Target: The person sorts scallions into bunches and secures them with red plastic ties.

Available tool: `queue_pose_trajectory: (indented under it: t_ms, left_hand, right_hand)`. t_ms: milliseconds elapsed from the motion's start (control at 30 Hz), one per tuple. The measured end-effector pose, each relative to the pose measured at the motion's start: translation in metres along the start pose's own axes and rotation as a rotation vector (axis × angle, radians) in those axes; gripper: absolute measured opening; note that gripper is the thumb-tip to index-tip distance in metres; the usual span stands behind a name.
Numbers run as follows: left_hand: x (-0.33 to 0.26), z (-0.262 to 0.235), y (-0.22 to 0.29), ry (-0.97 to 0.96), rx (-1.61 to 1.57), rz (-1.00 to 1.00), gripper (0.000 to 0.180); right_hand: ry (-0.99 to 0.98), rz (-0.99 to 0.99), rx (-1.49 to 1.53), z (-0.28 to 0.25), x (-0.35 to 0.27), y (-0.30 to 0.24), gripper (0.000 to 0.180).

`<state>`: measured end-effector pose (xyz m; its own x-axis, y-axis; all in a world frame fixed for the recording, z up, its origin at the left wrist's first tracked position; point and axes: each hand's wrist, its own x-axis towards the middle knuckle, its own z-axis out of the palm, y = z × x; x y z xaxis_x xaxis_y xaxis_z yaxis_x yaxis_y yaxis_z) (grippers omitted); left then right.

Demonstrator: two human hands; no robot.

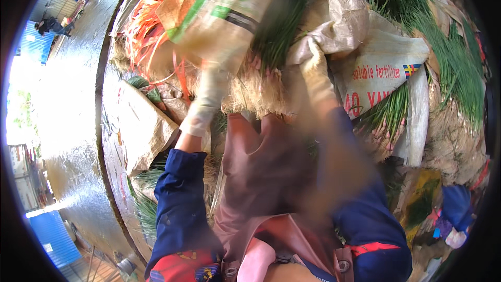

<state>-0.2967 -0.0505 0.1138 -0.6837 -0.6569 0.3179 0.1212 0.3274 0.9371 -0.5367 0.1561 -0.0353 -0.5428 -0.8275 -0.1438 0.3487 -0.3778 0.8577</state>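
Striped sack [232,10] is in front of our left hand [211,73], touching it; our right hand [315,68] touches the pale sack [345,15]. For both hands, we cannot tell whether the grip is closed. Between these sacks we see green onions [279,28].

at least 3 sacks [219,31], at least 3 onion bundles [283,23], 2 sleeves [180,196], 1 apron [263,175]

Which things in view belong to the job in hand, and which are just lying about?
Apparently in use:
pale woven sack with green and black bands, at the left hand
crumpled beige woven sack, at the right hand
green-leaved, pale-rooted onion bunch, between the hands

Apparently lying about:
dark-blue fabric-like bundle, right
pale tan sheet, left
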Motion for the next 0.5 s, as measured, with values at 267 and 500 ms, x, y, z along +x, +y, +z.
queue_pose_trajectory:
  t_ms: [267, 500]
  left_hand:
    - [0.070, 0.078, -0.096, -0.156, 0.201, -0.209, 0.081]
    - [0.050, 0.095, -0.042, -0.301, 0.059, -0.510, 0.106]
  right_hand:
    - [0.148, -0.657, -1.239, 0.012, -0.021, 0.070, 0.029]
    - [-0.040, -0.236, -1.067, 0.050, -0.033, 0.113, 0.029]
